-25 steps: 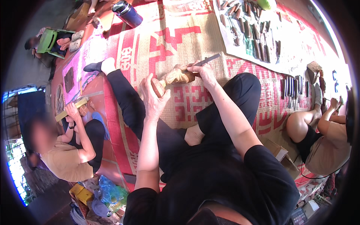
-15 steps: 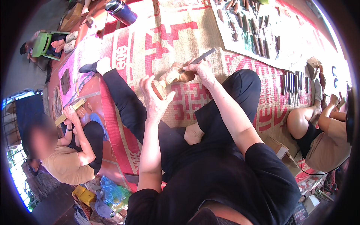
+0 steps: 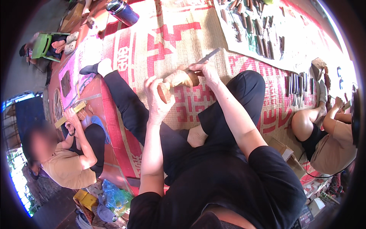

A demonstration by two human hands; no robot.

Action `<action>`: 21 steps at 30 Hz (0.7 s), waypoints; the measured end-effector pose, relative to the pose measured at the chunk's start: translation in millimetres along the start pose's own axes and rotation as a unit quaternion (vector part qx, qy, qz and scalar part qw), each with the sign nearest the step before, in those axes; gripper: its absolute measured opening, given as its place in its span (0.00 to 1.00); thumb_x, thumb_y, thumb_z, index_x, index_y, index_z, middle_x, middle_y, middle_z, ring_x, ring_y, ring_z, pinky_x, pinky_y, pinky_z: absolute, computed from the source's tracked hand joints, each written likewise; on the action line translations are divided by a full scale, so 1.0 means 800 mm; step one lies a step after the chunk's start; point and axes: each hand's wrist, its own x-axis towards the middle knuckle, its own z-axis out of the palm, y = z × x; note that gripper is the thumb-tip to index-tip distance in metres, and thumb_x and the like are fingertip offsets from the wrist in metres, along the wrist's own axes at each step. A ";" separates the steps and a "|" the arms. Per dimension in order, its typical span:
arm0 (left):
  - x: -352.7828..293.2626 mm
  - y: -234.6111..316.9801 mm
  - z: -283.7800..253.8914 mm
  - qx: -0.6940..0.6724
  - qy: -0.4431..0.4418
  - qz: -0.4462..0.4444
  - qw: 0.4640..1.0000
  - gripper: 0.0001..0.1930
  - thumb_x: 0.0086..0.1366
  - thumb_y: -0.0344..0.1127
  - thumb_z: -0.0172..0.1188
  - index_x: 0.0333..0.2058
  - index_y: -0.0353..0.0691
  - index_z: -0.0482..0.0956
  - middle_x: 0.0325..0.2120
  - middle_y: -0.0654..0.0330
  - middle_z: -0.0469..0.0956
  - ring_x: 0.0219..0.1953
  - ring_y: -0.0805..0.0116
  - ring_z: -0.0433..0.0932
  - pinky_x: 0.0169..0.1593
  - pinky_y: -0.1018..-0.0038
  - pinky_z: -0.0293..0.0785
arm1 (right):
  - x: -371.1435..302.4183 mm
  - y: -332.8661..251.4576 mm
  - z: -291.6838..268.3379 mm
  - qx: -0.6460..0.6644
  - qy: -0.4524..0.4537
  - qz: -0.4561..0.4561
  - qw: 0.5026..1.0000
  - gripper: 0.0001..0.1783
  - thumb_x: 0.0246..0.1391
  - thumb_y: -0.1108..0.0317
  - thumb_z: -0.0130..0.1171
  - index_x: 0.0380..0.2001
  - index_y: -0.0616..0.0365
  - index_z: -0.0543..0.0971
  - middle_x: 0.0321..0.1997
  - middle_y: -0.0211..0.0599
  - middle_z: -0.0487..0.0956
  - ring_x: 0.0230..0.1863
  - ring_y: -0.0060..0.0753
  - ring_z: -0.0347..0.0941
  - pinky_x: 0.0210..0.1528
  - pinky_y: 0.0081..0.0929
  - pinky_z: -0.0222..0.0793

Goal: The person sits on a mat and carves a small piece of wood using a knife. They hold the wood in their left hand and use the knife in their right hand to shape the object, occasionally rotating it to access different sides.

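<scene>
My left hand point(image 3: 155, 103) is closed round the rounded base end of a small light-brown wood carving point(image 3: 180, 78). The carving is held sideways above the mat, its far end reaching toward my right hand. My right hand point(image 3: 207, 71) grips a slim carving tool whose dark handle point(image 3: 209, 55) sticks out up and to the right. The tool's working end is hidden by my fingers and the carving, so I cannot tell whether it touches the wood.
Beneath me spreads a red-and-tan woven mat point(image 3: 179, 49). Many carving tools point(image 3: 263, 38) lie on a cloth at upper right, with another row of tools point(image 3: 297, 84) nearer. A dark flask point(image 3: 122, 12) stands at upper left. People sit working left point(image 3: 72, 156) and right point(image 3: 331, 141).
The carving has turned in my left hand, so its base faces me more. My left fingers have closed in round it. My right hand and the tool have shifted only slightly.
</scene>
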 end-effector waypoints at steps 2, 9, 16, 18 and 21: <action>0.002 0.002 0.000 0.011 -0.004 0.008 1.000 0.40 0.38 0.23 0.68 0.53 0.40 0.62 0.53 0.48 0.62 0.58 0.48 0.62 0.61 0.56 0.61 | 0.005 0.007 -0.005 0.011 0.017 -0.002 1.000 0.10 0.41 0.76 0.65 0.31 0.66 0.81 0.31 0.41 0.82 0.35 0.34 0.80 0.43 0.34 0.76; -0.004 -0.005 0.000 0.000 0.005 0.001 1.000 0.39 0.39 0.23 0.67 0.53 0.40 0.62 0.53 0.48 0.61 0.58 0.47 0.61 0.61 0.56 0.60 | 0.001 0.004 0.004 -0.054 -0.014 -0.029 0.998 0.08 0.42 0.75 0.66 0.29 0.63 0.80 0.31 0.38 0.82 0.35 0.31 0.79 0.41 0.29 0.75; -0.004 -0.004 0.001 0.004 0.003 0.003 1.000 0.39 0.38 0.24 0.68 0.53 0.40 0.62 0.53 0.48 0.61 0.58 0.47 0.61 0.62 0.55 0.60 | -0.004 0.003 -0.002 0.015 -0.018 -0.021 1.000 0.11 0.42 0.73 0.67 0.33 0.64 0.81 0.32 0.39 0.82 0.36 0.31 0.79 0.43 0.30 0.73; -0.006 -0.007 0.001 0.000 0.007 0.005 1.000 0.39 0.38 0.24 0.68 0.53 0.41 0.62 0.53 0.48 0.61 0.58 0.47 0.62 0.62 0.55 0.60 | -0.004 0.000 0.007 -0.047 -0.019 -0.033 0.998 0.11 0.43 0.74 0.66 0.33 0.65 0.81 0.32 0.40 0.82 0.35 0.32 0.79 0.42 0.30 0.74; -0.006 -0.006 0.001 -0.002 0.001 0.006 1.000 0.40 0.37 0.23 0.68 0.53 0.41 0.62 0.53 0.48 0.61 0.59 0.46 0.61 0.62 0.53 0.59 | -0.002 0.002 0.003 -0.034 -0.003 -0.024 0.999 0.10 0.43 0.74 0.65 0.33 0.65 0.82 0.32 0.40 0.82 0.35 0.33 0.79 0.42 0.30 0.75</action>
